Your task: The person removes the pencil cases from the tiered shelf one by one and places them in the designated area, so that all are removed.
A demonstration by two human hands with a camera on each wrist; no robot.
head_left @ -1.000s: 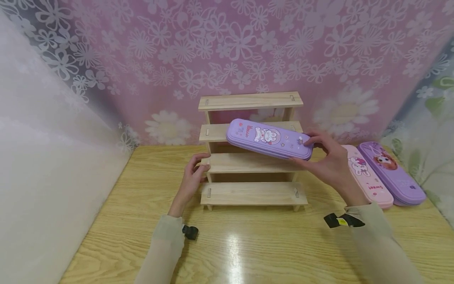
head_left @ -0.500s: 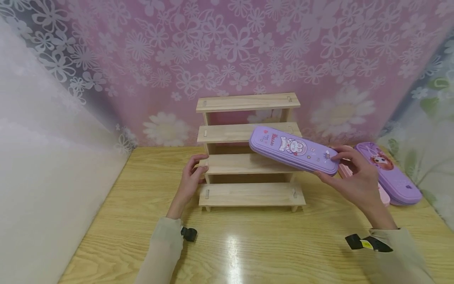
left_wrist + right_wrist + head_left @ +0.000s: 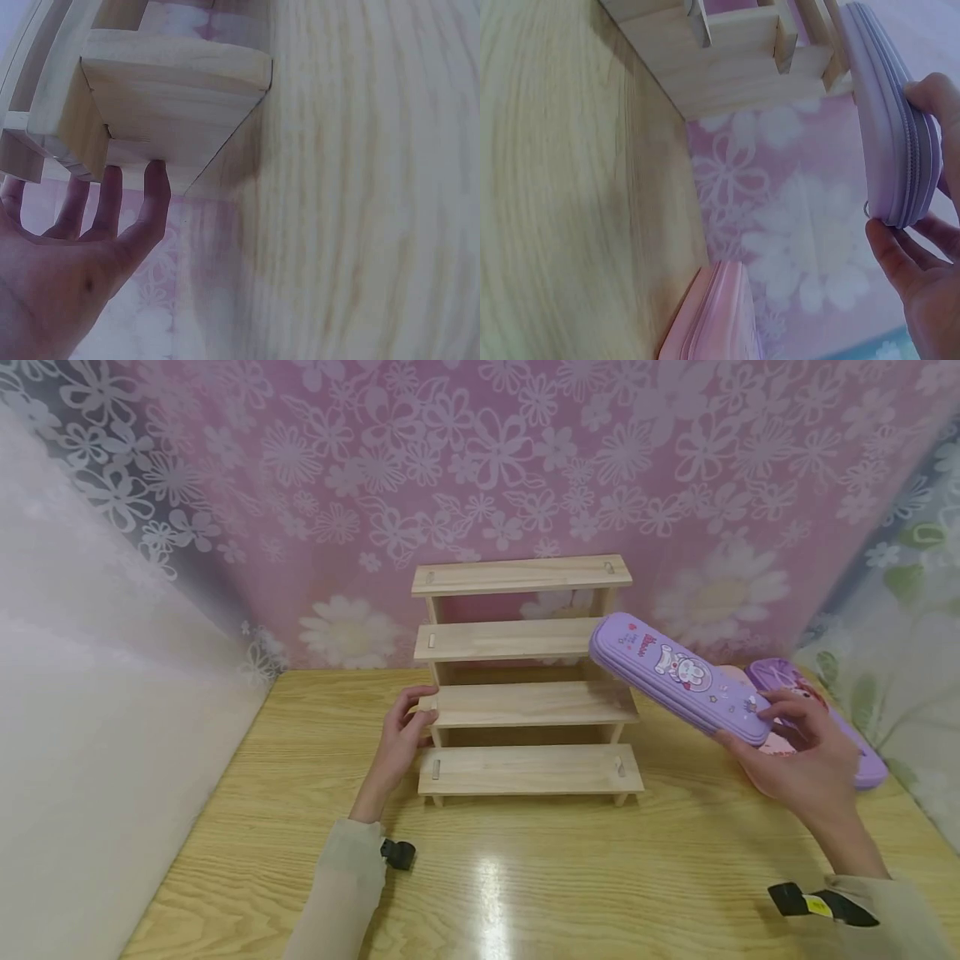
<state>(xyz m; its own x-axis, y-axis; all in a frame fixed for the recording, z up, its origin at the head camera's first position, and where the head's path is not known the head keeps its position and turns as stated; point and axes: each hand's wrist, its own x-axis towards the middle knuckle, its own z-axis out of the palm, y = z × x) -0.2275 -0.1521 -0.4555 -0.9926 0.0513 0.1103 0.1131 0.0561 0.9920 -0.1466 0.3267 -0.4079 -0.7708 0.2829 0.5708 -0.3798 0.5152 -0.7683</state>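
A four-tiered wooden display shelf [image 3: 532, 703] stands against the floral backdrop. My left hand [image 3: 399, 735] holds its left end at the second board from the bottom, thumb at the front edge; the left wrist view shows the fingertips against the side panel [image 3: 165, 112]. In my right hand [image 3: 806, 768] is a purple zippered pencil case [image 3: 678, 672] with a rabbit print. I pinch it by its right end, thumb below and fingers on top. The case hangs tilted in the air, its far end overlapping the shelf's right side in the head view.
A pink pencil case [image 3: 776, 743] and another purple pencil case [image 3: 870, 767] lie on the wood-grain table [image 3: 570, 877] at the right, partly hidden behind my right hand. The floral backdrop [image 3: 487, 460] rises behind the shelf, with pale panels at both sides.
My right hand has carried the purple pencil case to the right, from in front of the shelf's middle boards to beside its right end, and the case slants more. The left hand stays put.
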